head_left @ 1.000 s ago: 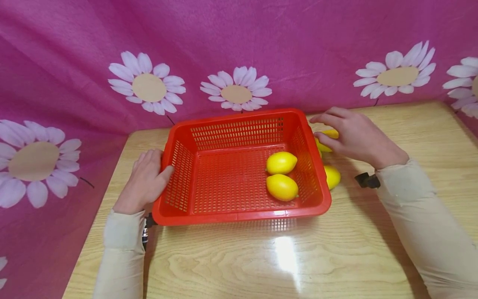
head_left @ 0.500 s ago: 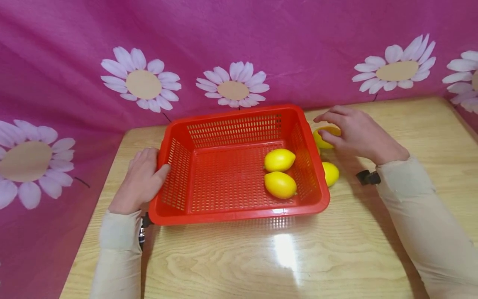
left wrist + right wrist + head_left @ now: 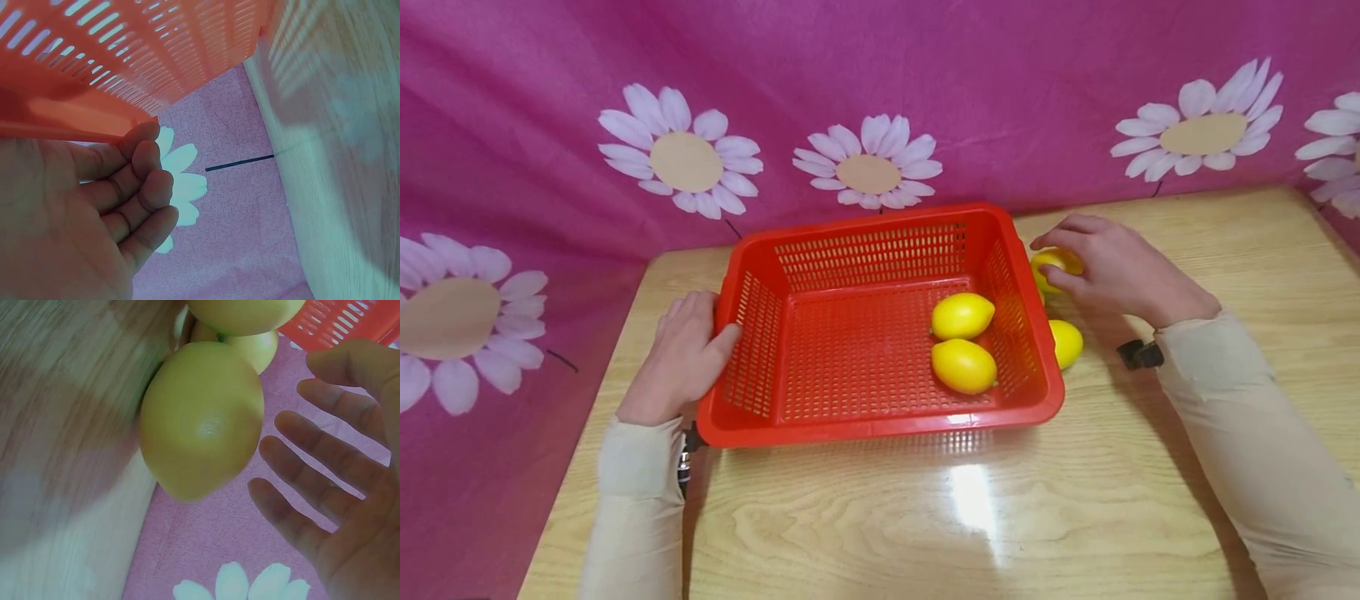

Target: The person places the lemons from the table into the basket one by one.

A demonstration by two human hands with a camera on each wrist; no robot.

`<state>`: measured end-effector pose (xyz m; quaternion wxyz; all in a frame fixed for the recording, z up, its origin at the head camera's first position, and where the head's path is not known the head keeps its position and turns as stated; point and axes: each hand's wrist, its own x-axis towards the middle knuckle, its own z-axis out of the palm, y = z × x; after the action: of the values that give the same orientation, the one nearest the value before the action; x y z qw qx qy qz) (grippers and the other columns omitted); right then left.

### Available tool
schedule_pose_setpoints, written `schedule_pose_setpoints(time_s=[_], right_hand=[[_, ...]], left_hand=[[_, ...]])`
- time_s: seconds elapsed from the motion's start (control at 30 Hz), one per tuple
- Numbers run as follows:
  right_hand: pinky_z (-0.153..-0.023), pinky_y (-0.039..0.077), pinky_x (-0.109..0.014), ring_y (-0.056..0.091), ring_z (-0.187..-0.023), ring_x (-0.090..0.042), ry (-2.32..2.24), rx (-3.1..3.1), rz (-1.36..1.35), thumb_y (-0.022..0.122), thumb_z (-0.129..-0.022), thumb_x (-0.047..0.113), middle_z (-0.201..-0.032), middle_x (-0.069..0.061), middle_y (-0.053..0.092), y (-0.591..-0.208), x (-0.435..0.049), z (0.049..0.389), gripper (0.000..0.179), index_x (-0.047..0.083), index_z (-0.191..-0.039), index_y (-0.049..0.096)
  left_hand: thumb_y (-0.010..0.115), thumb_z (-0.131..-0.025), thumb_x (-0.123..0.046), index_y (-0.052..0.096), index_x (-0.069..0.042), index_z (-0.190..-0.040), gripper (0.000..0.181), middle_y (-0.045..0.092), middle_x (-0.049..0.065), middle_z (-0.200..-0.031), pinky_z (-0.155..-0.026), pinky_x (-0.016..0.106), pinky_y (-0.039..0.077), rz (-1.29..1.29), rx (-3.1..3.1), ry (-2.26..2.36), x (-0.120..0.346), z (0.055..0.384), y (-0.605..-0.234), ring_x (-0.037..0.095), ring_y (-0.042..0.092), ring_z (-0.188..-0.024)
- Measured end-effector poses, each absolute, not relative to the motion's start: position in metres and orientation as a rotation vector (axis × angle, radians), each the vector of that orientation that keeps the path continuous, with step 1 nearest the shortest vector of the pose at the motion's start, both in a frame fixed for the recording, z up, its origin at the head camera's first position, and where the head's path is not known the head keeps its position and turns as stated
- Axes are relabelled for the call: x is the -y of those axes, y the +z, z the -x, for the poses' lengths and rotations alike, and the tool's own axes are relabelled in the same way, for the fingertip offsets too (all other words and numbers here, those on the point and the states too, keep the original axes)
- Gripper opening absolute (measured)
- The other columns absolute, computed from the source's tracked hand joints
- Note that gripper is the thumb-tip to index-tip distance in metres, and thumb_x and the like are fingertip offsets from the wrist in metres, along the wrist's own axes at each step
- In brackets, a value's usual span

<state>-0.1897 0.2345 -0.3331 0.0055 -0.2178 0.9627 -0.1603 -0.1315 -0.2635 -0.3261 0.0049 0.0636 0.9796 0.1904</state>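
Observation:
A red plastic basket (image 3: 880,427) with slotted walls stands on the table. My left hand (image 3: 681,358) grips its left rim, thumb over the top; in the left wrist view the fingers (image 3: 147,200) curl beneath the rim. Two yellow lemons (image 3: 962,317) lie side by side on the basket floor, toward its right end. Several more lemons (image 3: 1066,343) are outside, along the right wall and partly hidden by it. Over the farther ones hovers my right hand (image 3: 1108,271), fingers spread. The right wrist view shows a gap between those fingers and the nearest lemon (image 3: 200,422).
The wooden table (image 3: 865,517) extends in front of the basket and to its right. Behind and along the left hangs a magenta cloth (image 3: 1000,100) printed with white daisies, close to the basket's back rim.
The head view has shifted slightly. My left hand keeps its grip on the basket rim. My right hand has stayed above the outside lemons, and more of the far one shows beneath it.

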Motion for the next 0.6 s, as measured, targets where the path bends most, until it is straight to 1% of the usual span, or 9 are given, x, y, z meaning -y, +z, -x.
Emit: schedule_pose_setpoints(time_s=[0.13,0.37,0.5,0.6], right_hand=[[-0.101,0.052,-0.060,0.059,-0.119,-0.037,-0.494,-3.019,0.710,0.072,-0.094,0.021,-0.129,-0.019,0.066,-0.335,-0.236,0.191,0.037,0.008,-0.129,0.068],[-0.100,0.052,-0.059,0.059,-0.117,-0.037,-0.523,-3.033,0.768,0.072,-0.093,0.018,-0.126,-0.019,0.067,-0.340,-0.241,0.194,0.035,0.007,-0.126,0.070],[-0.102,0.050,-0.061,0.055,-0.119,-0.037,-0.528,-3.011,0.759,0.071,-0.093,0.015,-0.127,-0.018,0.065,-0.343,-0.243,0.196,0.034,0.007,-0.126,0.070],[-0.104,0.047,-0.061,0.054,-0.121,-0.038,-0.532,-2.995,0.757,0.073,-0.091,0.015,-0.128,-0.019,0.064,-0.345,-0.244,0.198,0.036,0.006,-0.126,0.070]], left_hand=[[0.045,-0.100,-0.025,0.054,0.002,-0.119,0.034,0.057,0.018,-0.105,-0.089,0.048,0.032,-0.208,-3.073,0.600,0.265,0.133,-0.327,0.035,0.045,-0.105],[0.045,-0.101,-0.026,0.052,0.002,-0.123,0.036,0.057,0.018,-0.109,-0.089,0.048,0.033,-0.186,-3.054,0.602,0.264,0.133,-0.325,0.035,0.045,-0.106],[0.046,-0.101,-0.025,0.052,0.003,-0.125,0.037,0.057,0.019,-0.109,-0.091,0.049,0.034,-0.192,-3.056,0.589,0.264,0.134,-0.325,0.035,0.045,-0.107],[0.046,-0.101,-0.025,0.051,0.003,-0.126,0.038,0.058,0.019,-0.110,-0.091,0.049,0.034,-0.193,-3.057,0.581,0.264,0.134,-0.326,0.035,0.045,-0.106]])
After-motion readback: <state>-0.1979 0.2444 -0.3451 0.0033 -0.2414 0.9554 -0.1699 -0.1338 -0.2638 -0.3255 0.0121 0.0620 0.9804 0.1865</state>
